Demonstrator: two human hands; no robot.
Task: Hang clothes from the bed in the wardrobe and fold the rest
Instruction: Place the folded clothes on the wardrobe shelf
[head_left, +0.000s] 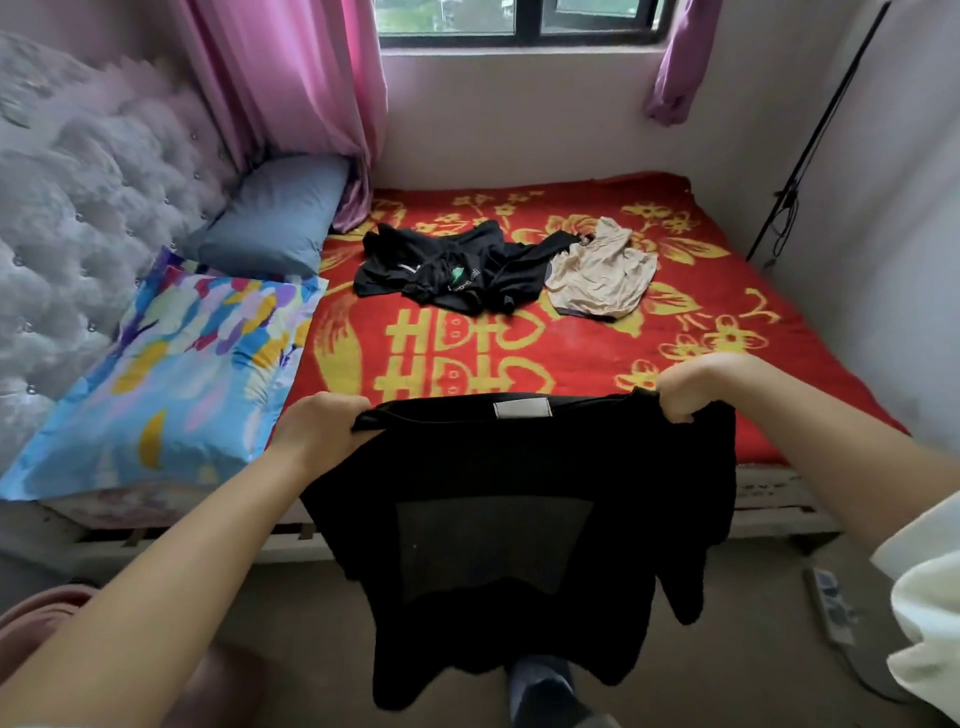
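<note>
A black T-shirt (519, 519) hangs in the air in front of the near edge of the bed (571, 343), held up by its shoulders and spread wide, with a pale label showing inside the back of the neckline. The left hand (322, 431) has its fingers curled round the shirt's left shoulder, gripping the cloth. The right hand (691, 387) is closed in a fist round the shirt's right shoulder, slightly higher than the left. Both bare forearms reach forward from the bottom corners of the view. The shirt's body and one sleeve drop below the bed's edge toward the floor, where a foot in a dark sock (540, 686) shows just under the hem.

The bed is covered by a red blanket with yellow flowers and characters. Near the middle of the bed, beyond the held shirt, lies a crumpled pile of black clothes (457, 267) with a small green mark on it. Touching the pile's right side lies a beige garment (602, 275), also rumpled. At the head of the bed, to the left, a pillow with a bright blue floral cover (171, 384) lies nearest, and a plain grey-blue pillow (275, 218) sits behind it against a tufted pale headboard (67, 208). Behind the bed a pink curtain (311, 104) hangs beside a window (519, 21).
</note>
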